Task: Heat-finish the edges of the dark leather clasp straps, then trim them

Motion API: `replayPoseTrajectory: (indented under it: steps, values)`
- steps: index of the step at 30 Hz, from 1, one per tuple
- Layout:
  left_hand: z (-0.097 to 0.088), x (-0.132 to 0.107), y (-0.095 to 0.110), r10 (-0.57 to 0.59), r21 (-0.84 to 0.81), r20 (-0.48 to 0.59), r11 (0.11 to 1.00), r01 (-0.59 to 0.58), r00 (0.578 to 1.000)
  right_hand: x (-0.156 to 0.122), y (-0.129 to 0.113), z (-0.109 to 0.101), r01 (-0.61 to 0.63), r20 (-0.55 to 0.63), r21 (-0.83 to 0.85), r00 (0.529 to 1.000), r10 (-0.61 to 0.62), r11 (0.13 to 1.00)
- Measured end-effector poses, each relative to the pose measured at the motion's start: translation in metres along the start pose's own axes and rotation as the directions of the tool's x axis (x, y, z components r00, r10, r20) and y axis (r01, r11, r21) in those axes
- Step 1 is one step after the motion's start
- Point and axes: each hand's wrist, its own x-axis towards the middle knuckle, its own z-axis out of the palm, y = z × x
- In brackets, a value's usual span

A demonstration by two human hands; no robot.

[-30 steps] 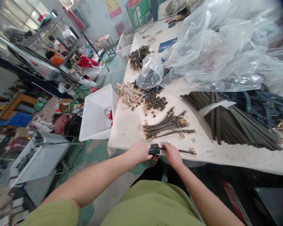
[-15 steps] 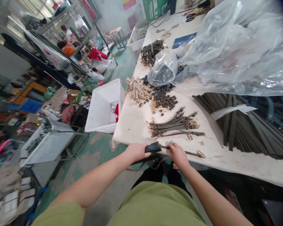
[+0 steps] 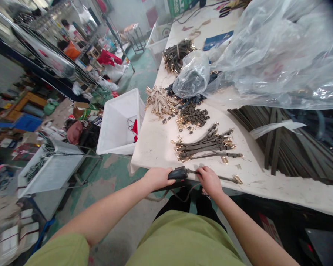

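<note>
At the near edge of the white table (image 3: 155,147), my left hand (image 3: 157,178) is closed around the black handle of a tool (image 3: 179,173). My right hand (image 3: 209,180) is closed on a thin dark strap (image 3: 224,178) lying along the table edge, with a gold clasp (image 3: 238,180) at its far end. The tool's tip meets the strap between my two hands. Just beyond lies a small pile of finished dark straps with gold clasps (image 3: 205,145).
Loose dark loops (image 3: 194,115), beige straps (image 3: 158,101), a small plastic bag (image 3: 190,77) and a large clear plastic sheet (image 3: 277,55) cover the table. Long dark strips (image 3: 288,147) lie at right. A white bin (image 3: 119,125) stands left of the table; people sit far back.
The view shifted slightly. My hands stay at the table edge, still gripping the tool and the strap; the tool's tip sits a little lower against the strap.
</note>
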Motion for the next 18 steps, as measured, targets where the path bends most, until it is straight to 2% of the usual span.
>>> replayPoseTrajectory:
  steps: [8,18]
  values:
    - [-0.013,0.014,0.002,0.061,0.015,0.039,0.998,-0.061,0.997,0.003,0.001,0.001,-0.027,0.016,0.004,1.000,0.027,1.000]
    - [-0.006,0.010,-0.011,0.062,0.070,0.022,0.996,-0.063,0.998,0.005,-0.003,-0.002,-0.051,0.011,0.010,0.999,0.051,0.999]
